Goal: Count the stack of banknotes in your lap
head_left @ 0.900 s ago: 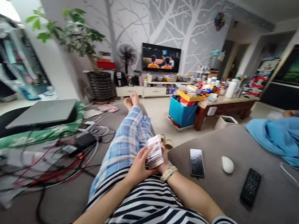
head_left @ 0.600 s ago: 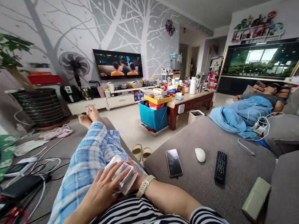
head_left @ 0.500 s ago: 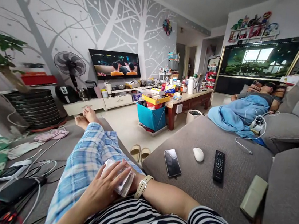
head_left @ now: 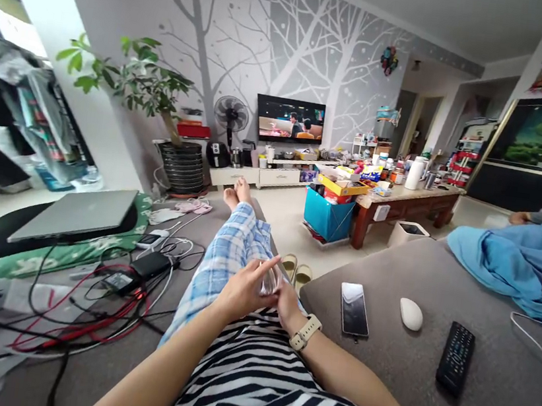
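Observation:
In my lap I hold a small, shiny, whitish packet (head_left: 269, 283), which looks like crinkled clear plastic; its kind does not show clearly. My left hand (head_left: 241, 292) grips its left side and top, index finger stretched across it. From the right, my right hand (head_left: 289, 304), below a beige watch (head_left: 306, 333), closes on the packet's lower right side, with most of its fingers hidden. Under and beyond the hands lie my legs in blue plaid trousers (head_left: 226, 257), stretched out along the sofa.
To the right on the grey sofa (head_left: 390, 392) lie a phone (head_left: 355, 309), a white mouse (head_left: 411, 314) and a black remote (head_left: 455, 358). Tangled cables (head_left: 101, 314) and a laptop (head_left: 77, 214) are at the left. Another person rests under a blue blanket (head_left: 508, 261). Slippers (head_left: 296, 269) stand on the floor.
My view has swung left, bringing the laptop and cables into sight. My left hand has shifted from lying flat over the packet to gripping its side; the packet remains in my hands.

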The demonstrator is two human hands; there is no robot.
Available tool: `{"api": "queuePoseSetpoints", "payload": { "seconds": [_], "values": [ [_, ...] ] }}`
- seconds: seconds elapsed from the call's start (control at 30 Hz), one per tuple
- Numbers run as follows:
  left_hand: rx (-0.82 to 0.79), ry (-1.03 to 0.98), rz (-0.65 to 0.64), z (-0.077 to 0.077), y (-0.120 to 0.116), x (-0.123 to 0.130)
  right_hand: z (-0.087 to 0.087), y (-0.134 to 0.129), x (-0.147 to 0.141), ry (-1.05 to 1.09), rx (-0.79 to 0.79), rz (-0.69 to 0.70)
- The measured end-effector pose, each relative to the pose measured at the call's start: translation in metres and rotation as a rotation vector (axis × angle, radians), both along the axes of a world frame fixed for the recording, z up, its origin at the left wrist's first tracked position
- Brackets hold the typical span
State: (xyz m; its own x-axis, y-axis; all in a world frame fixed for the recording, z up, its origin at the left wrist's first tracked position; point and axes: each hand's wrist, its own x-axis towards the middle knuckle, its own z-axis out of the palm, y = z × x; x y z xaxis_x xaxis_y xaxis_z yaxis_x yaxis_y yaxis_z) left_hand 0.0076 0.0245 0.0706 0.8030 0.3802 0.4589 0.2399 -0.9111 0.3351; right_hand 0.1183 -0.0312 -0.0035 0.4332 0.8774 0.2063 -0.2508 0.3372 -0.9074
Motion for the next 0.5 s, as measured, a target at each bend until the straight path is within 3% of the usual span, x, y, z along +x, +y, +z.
{"api": "queuePoseSetpoints", "payload": {
  "seconds": [0.13,0.2,0.3,0.4,0.5],
  "values": [
    [-0.398,-0.308,0.33,-0.002,0.002,0.008,-0.002,-0.015,-0.004,-0.2,0.04,-0.037],
    [-0.582,-0.349,0.499,-0.006,0.005,0.015,0.0,-0.022,-0.007,-0.361,0.101,-0.04],
    [-0.635,-0.284,0.636,-0.012,0.008,0.025,0.001,-0.023,-0.007,-0.515,0.064,-0.105],
    [-0.708,-0.195,0.612,-0.011,0.01,0.031,-0.006,-0.017,0.001,-0.41,-0.043,-0.143],
    [-0.879,-0.279,0.511,-0.002,0.008,0.029,-0.014,-0.009,0.015,-0.166,-0.075,-0.147]
  ]
}}
